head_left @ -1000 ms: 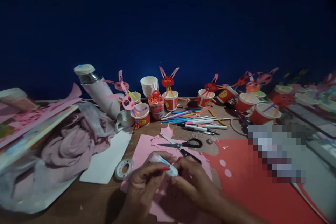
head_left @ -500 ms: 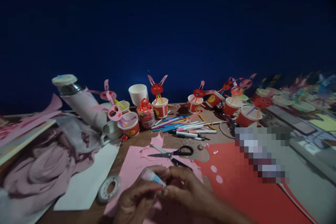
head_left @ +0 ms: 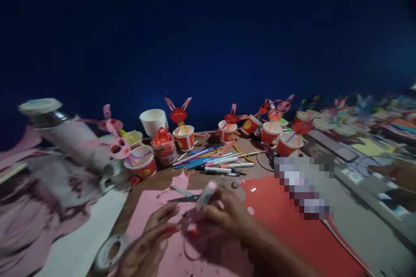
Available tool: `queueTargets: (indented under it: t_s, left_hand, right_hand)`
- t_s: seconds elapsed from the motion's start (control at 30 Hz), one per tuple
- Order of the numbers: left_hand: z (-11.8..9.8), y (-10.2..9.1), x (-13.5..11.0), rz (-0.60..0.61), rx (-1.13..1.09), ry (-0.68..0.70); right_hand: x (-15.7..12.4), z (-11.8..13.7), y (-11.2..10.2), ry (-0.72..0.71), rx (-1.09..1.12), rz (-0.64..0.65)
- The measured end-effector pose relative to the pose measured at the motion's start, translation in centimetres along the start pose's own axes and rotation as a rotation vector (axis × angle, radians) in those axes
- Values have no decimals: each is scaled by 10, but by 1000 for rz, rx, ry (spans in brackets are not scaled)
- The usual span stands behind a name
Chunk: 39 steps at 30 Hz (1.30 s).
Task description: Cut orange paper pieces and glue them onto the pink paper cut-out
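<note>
My right hand (head_left: 224, 212) grips a small white tube (head_left: 205, 197) with a pale pinkish end, tilted upward over the pink paper (head_left: 146, 210). To its left, my left hand (head_left: 151, 240) is open, its fingers extended and apart, with a red patch near the fingertips. A pair of scissors (head_left: 184, 199) lies on the pink sheet just beyond my hands, its handles hidden behind the right one. Between the hands, a pink rounded outline (head_left: 192, 254) and a small red spot show on the paper, both blurred.
A tape roll (head_left: 111, 253) lies at front left beside white paper (head_left: 87, 233). Red paper (head_left: 292, 233) spreads to the right. Behind are straws and pens (head_left: 214, 158), red cups with paper rabbit faces (head_left: 184, 138), stacked white cups (head_left: 152, 122), a flask (head_left: 71, 138) and a power strip (head_left: 367, 186).
My hands have moved apart. The tube, earlier between both hands, is now in the right hand alone and raised upright. The view has swung right.
</note>
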<state>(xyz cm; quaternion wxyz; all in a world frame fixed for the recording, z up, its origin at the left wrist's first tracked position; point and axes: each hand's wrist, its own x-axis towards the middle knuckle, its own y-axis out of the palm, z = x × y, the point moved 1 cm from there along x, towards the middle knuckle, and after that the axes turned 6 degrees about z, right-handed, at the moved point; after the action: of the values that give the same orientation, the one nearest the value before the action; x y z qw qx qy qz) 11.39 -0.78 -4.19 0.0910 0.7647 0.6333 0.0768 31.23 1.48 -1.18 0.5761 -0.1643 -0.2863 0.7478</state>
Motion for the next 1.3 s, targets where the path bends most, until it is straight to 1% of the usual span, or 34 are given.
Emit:
queueTargets:
  t_s: [0.03,0.1,0.13,0.23,0.43,0.57,0.67,0.73,0.77,0.83,0.87,0.9,0.97,1.03,1.17,1.3]
  left_hand:
    - [-2,1,0,-34,-49,-10]
    - [-5,4,0,-91,-155,-119]
    - [-6,7,0,-127,-209,-164]
    - [-11,13,1,-159,-310,-294]
    - [-17,18,3,-154,-404,-386]
    - [-19,19,3,-89,-519,-462]
    - [-19,18,2,-55,-582,-485]
    - [-18,17,1,-39,-611,-491]
    - [-17,17,0,-28,-626,-496]
    - [-16,17,-1,-1,-654,-510]
    - [-15,17,-1,11,-668,-521]
    - [-15,18,-1,26,-683,-533]
    - [-13,20,-1,59,-713,-560]
    - [-12,22,0,102,-737,-579]
    - [-12,24,-2,162,-752,-584]
    - [-13,26,-3,189,-738,-585]
  right_hand:
    - [4,-4,-3,27,-48,-52]
    - [12,-12,-10,56,-113,-104]
    - [16,-16,-12,64,-155,-119]
    - [27,-23,-16,59,-302,-143]
    - [48,-20,-9,39,-502,-109]
    - [58,-21,-1,47,-586,-88]
    - [58,-28,1,40,-611,-65]
    - [53,-30,-2,28,-625,-83]
    - [49,-29,-5,3,-636,-124]
    - [36,-23,-11,-110,-653,-249]
    - [29,-18,-13,-208,-650,-315]
    - [21,-12,-14,-318,-626,-328]
    - [8,-1,-11,-479,-587,-257]
    - [-2,6,-6,-573,-551,-180]
    - [-6,4,5,-629,-544,-112]
    - [-4,-1,5,-659,-551,-73]
